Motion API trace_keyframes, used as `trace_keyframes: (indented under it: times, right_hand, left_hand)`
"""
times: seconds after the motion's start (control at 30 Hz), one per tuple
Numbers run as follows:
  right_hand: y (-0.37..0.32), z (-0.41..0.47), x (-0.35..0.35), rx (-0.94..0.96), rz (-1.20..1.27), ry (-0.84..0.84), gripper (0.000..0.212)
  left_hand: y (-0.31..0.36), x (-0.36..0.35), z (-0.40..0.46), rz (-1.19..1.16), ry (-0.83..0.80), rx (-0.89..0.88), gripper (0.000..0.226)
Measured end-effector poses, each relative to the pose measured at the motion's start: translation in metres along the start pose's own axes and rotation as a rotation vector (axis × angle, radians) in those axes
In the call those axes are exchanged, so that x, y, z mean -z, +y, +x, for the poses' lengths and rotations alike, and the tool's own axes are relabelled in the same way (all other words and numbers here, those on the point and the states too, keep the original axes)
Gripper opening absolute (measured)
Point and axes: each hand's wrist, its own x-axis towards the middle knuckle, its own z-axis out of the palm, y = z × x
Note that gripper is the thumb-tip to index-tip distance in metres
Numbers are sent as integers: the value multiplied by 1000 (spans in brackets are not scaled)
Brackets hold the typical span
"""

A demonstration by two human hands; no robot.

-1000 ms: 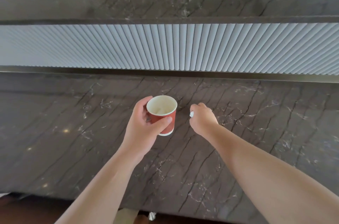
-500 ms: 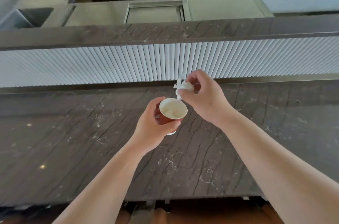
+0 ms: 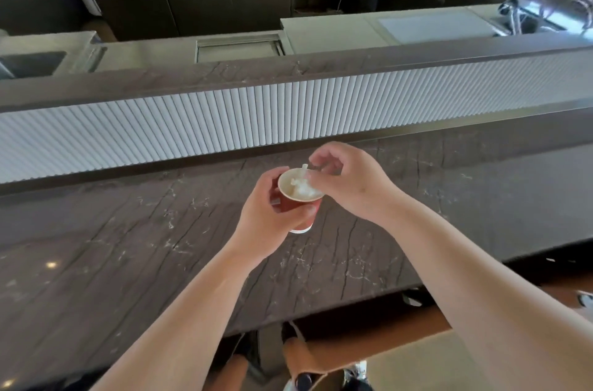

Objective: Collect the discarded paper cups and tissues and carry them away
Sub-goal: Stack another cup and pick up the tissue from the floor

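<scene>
Bare dark counter (image 3: 128, 246) spreads wide either side. Left hand (image 3: 266, 224) grips the red cup (image 3: 296, 203) above it; right hand (image 3: 346, 179) pinches tissue (image 3: 301, 187) into its mouth.

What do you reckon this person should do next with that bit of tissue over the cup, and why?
Probably let go of the tissue and draw the right hand back. The tissue already sits mostly inside the red paper cup, with one white end poking above the rim at the fingertips. The left hand grips the cup above the marble counter, so it looks ready to carry away.
</scene>
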Motion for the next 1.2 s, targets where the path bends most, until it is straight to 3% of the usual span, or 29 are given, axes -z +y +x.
trace_keyframes:
  times: [0.23,0.47,0.57,0.9,1.2]
  right_hand:
    - [14,-38,41,-199,287,257,5]
    - [47,-94,92,-305,615,428,14]
    - [69,-119,117,-348,685,509,7]
    - [155,-239,232,-438,830,699,13]
    - [237,-352,343,-396,974,863,12]
  left_hand:
    - [13,-29,-3,-72,-116,-45,80]
    - [37,-100,-9,-99,-279,-100,75]
    - [47,-135,-12,-95,-343,-109,74]
    - [85,-301,-55,-131,-528,-119,75]
    - [137,-461,-112,-108,-646,-224,77]
